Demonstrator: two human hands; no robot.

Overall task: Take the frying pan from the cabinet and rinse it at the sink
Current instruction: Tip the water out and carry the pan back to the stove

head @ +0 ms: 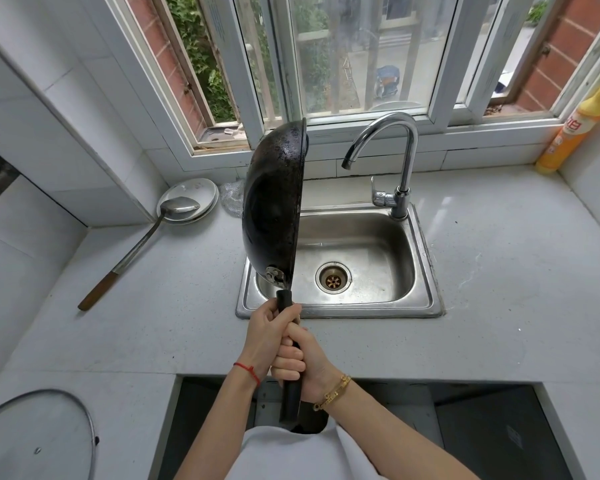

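My fingers (291, 355) are clenched tight around the black handle (289, 393) of the frying pan (274, 202), both hands stacked on it: my left hand (265, 336) higher up, nearer the bowl, and my right hand (303, 356) just below, its knuckles tucked against the left palm. Nothing is loose in either hand; the handle runs through both and its butt end points back toward my body. Beyond my hands the pan stands on edge, its blackened underside turned left and its rim facing right, raised over the left edge of the steel sink (426, 299), clear of the basin. The tap (385, 147) arches to the right of the pan, its spout near the rim but not touching, and I see no water running. So I judge the pan is out of the cabinet and brought to the sink, with the rinse itself not begun. Next I would need to free one hand for the tap lever (378, 194), and tip the pan so its hollow meets the spout. Off on the surface (499, 271) to the left lie a ladle (142, 244) resting on a plate (201, 188), well apart from my work.
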